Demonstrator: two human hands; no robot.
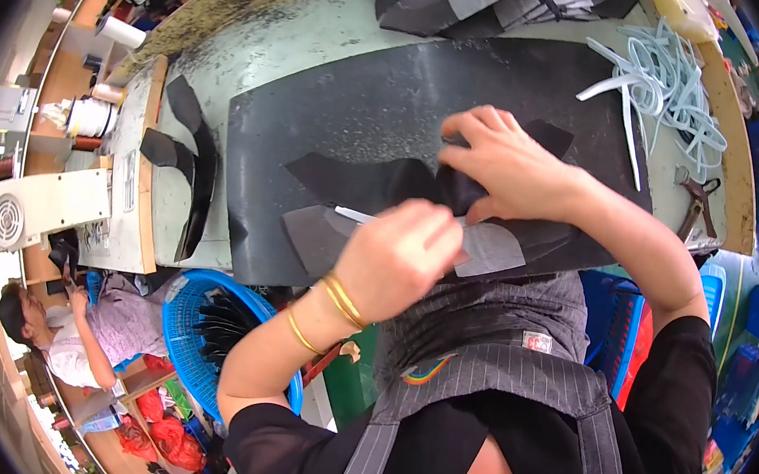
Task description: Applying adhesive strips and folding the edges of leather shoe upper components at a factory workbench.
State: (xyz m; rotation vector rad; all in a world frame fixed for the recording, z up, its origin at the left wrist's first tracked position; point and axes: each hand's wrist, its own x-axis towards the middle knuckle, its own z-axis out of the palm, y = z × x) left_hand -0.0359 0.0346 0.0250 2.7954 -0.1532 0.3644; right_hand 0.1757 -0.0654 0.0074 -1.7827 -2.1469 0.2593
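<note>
My left hand [400, 262], slightly blurred, is closed over a grey cut piece [492, 251] near the mat's front edge. A narrow white strip [351, 214] sticks out from beneath its fingers and runs along the upper edge of the grey piece. My right hand [509, 167] rests to the right with bent fingers, thumb and fingertips gripping a dark, flexible cut piece [394, 180]. That dark piece lies partly folded, its left end flat on the mat. The fingertips of my left hand are hidden.
A large black mat [318, 112] covers the bench. Tangled pale-blue strips [663, 86] lie at its far right, beside pliers-like tools [699, 206]. Dark cut pieces [199, 165] lie left; more are piled [475, 4] behind. A blue basket [185, 310] stands lower left, near a co-worker [83, 323].
</note>
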